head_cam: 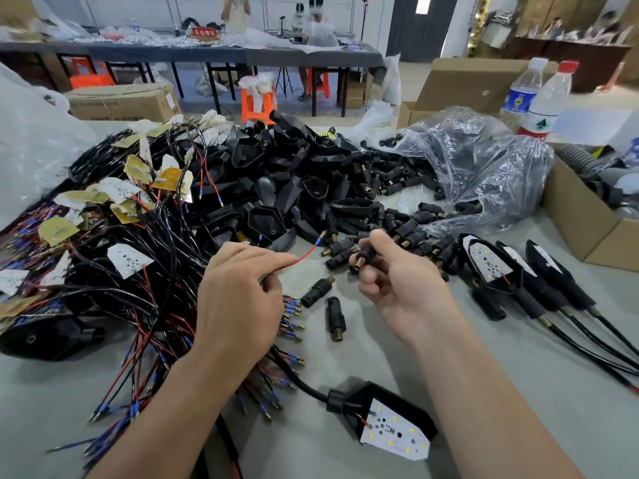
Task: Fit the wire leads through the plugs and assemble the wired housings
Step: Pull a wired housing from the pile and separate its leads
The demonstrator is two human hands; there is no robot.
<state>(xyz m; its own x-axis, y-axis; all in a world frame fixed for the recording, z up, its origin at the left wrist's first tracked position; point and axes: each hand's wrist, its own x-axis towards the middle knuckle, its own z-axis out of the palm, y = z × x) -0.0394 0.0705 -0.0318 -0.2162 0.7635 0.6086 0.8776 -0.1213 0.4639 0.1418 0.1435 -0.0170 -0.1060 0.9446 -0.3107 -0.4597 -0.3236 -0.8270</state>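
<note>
Head view: a red wire lead (300, 259) is pinched between thumb and forefinger of the left hand (238, 299), its blue-sleeved tip angled up toward a black plug (365, 254), near but not touching. The right hand (397, 281) grips that plug in curled fingers, brass end facing left. Loose plugs (334, 318) lie just below on the grey table (518, 392). A wired housing (383, 418) rests nearer the person, three finished housings (491, 267) to the right, and a housing pile (276, 174) behind.

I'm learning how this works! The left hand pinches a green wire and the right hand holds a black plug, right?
Not green: the head view shows the left hand pinching a red wire. The right hand does hold a black plug.
</note>
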